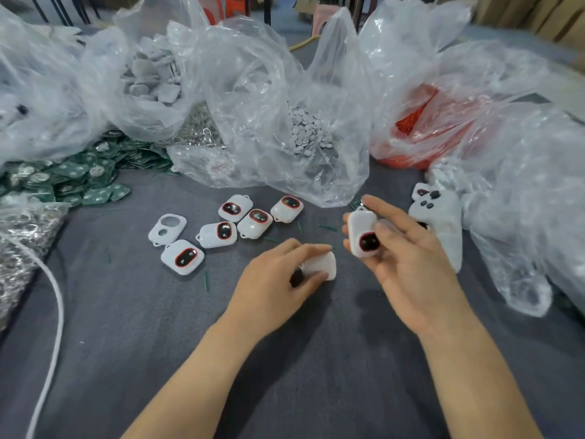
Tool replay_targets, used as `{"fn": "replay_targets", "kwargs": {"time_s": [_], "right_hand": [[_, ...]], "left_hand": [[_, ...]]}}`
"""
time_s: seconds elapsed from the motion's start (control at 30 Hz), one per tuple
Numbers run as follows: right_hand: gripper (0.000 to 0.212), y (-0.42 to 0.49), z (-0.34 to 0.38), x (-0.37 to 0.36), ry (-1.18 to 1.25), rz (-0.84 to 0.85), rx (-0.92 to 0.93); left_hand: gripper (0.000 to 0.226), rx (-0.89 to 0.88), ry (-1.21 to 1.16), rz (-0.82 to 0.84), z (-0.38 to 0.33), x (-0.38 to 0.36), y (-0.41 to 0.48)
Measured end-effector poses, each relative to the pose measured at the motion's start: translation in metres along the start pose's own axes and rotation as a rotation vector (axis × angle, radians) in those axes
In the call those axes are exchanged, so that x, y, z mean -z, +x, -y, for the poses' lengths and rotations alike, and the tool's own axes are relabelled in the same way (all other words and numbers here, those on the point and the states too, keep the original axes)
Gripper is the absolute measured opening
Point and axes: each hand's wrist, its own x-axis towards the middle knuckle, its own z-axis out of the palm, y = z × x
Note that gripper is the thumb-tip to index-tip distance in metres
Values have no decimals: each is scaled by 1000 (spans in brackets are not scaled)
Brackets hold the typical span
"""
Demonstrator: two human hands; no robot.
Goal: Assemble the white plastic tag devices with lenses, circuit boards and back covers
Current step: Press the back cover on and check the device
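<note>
My right grip (402, 258) holds a white tag device (364, 234) above the surface (158, 327). The fingers are curled round it, and its red-ringed dark lens faces the camera. My left grip (275, 280) pinches a white plastic part (319, 266) just beside it; I cannot tell whether the part touches the surface. Five lensed tags (218, 235) and one empty shell (167, 229) lie to the left. Green circuit boards (63, 179) are heaped at far left beside clear bags (253, 90).
</note>
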Motion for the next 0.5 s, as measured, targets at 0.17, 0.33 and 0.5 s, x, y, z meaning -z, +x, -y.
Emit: {"fn": "replay_targets", "kwargs": {"time_s": [0.17, 0.33, 0.5], "right_hand": [[29, 10, -8, -17, -22, 110, 15], [13, 21, -17, -25, -304, 192, 57], [24, 28, -31, -21, -112, 184, 80]], "left_hand": [[31, 66, -281, -216, -2, 2, 7], [24, 261, -852, -251, -7, 9, 11], [25, 270, -993, -326, -8, 7, 13]]}}
